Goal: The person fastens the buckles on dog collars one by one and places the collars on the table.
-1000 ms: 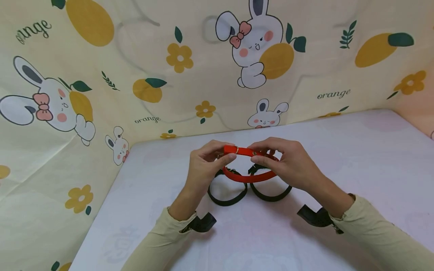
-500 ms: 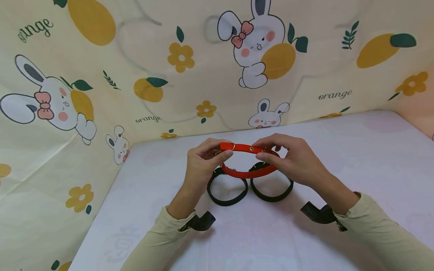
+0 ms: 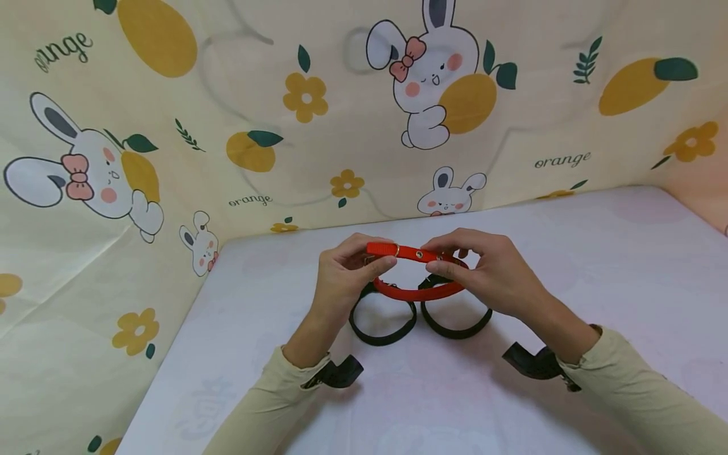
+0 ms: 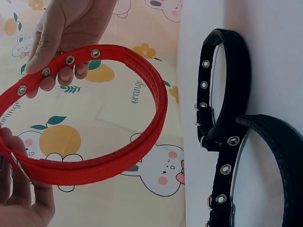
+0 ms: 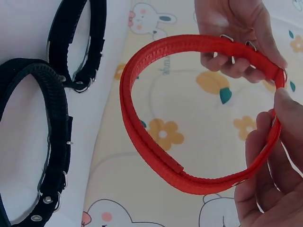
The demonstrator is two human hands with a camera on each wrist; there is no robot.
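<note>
Grasping the red collar (image 3: 418, 295) between both hands, up in the air above the bench (image 3: 273, 297), and partly overlapping in the head view a left black collar (image 3: 382, 341) and a right black collar (image 3: 457, 335). Pinching with the left hand (image 3: 343, 272) right beside a metal loop (image 3: 397, 250) across the strap, and pinching with the right hand (image 3: 486, 268) farther along, among the punched holes. Compared with a second ago, showing a near eyelet (image 3: 419, 254) closer to that loop, plus a far eyelet (image 3: 439, 257) just above the right thumb, hidden in the earlier picture. Also showing a bit more red strap to the left of the loop. Dipping very slightly since half a second ago, yet closed in a ring and well off the bench throughout. Suggesting, as a judgement, small adjusting work along the strap rather than any change of hold or place. Impossible to tell from these views how firmly fastened at the loop, with fingers covering much of that stretch. Lying down on the bench, just beside each other and seemingly unmoved: both black collars, also closed into rings, with metal eyelets visible in the left wrist view. Not touching either one with the hands at this moment.
</note>
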